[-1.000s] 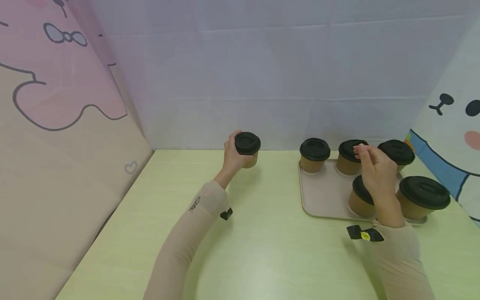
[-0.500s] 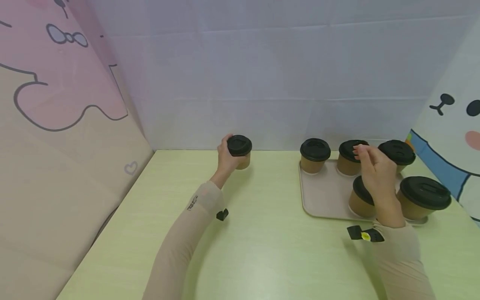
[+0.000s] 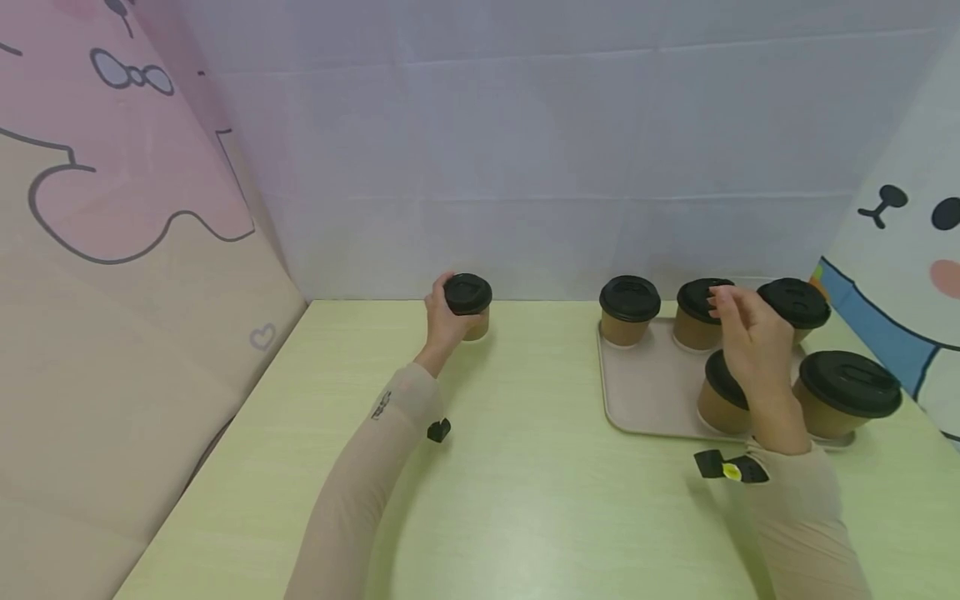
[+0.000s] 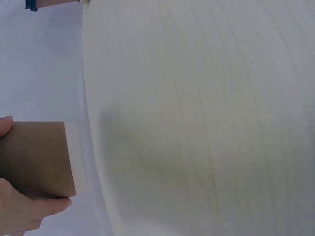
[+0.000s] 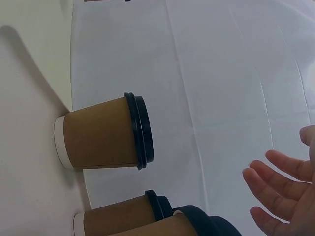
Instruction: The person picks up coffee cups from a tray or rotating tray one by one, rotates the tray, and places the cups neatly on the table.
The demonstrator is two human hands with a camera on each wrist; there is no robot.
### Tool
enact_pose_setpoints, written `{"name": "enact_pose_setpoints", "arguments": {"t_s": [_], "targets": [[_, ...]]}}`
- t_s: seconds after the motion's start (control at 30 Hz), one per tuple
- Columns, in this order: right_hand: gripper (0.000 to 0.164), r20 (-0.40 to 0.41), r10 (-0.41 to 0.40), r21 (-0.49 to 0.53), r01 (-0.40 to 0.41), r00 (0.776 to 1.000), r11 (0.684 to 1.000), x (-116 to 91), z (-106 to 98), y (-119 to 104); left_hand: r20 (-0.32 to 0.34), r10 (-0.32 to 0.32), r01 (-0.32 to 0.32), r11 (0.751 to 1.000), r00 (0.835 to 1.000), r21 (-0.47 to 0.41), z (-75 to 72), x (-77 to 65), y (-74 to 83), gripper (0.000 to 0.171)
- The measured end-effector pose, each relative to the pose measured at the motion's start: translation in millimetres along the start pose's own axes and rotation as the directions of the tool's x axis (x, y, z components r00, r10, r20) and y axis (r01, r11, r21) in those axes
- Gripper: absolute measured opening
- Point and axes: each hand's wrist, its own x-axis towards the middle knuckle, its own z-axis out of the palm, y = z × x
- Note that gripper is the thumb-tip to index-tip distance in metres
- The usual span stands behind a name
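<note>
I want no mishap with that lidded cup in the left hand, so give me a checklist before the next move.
1. Left hand has the held cup: ok, fingers and thumb curled round it.
2. Held cup's lid in place: ok.
3. Held cup standing on the table: not ok, the left wrist view shows a gap beneath its base.
4. Held cup's contents: cannot tell, lid covers them.
5. Right hand free: ok, it holds nothing.

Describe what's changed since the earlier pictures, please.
The left hand has carried its lidded cup leftward and slightly lower in the head view, without letting go. The right hand has stayed where it was above the tray, holding nothing; the five other cups haven't moved.
</note>
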Motion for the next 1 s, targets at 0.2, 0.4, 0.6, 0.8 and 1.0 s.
{"name": "enact_pose_setpoints", "arguments": {"t_s": [0.2,0.4,0.6,0.8,1.0], "targets": [[0.040,0.017,0.026,-0.012,-0.026,1.000,1.000,0,0,-1,-0.029,-0.010,0.010,1.000,1.000,0.005,-4.4,0.1,-7.6,0.092],[0.042,0.019,0.026,-0.013,-0.025,0.999,1.000,-1,1,-1,-0.055,-0.036,0.036,0.999,0.998,-0.007,-10.3,3.5,-16.2,0.092],[0.040,0.004,-0.002,-0.006,0.002,1.000,1.000,-1,2,-1,-0.071,-0.054,0.054,0.999,0.996,-0.002,-16.0,6.6,-21.1,0.091],[0.041,0.008,0.008,-0.001,-0.008,1.000,1.000,-1,2,-1,-0.097,-0.069,0.069,0.998,0.993,-0.005,-22.0,8.1,-26.0,0.091],[0.040,0.013,0.016,0.003,-0.016,1.000,1.000,-1,1,-1,-0.112,-0.074,0.073,0.997,0.991,-0.014,-27.4,9.4,-31.2,0.091]]}}
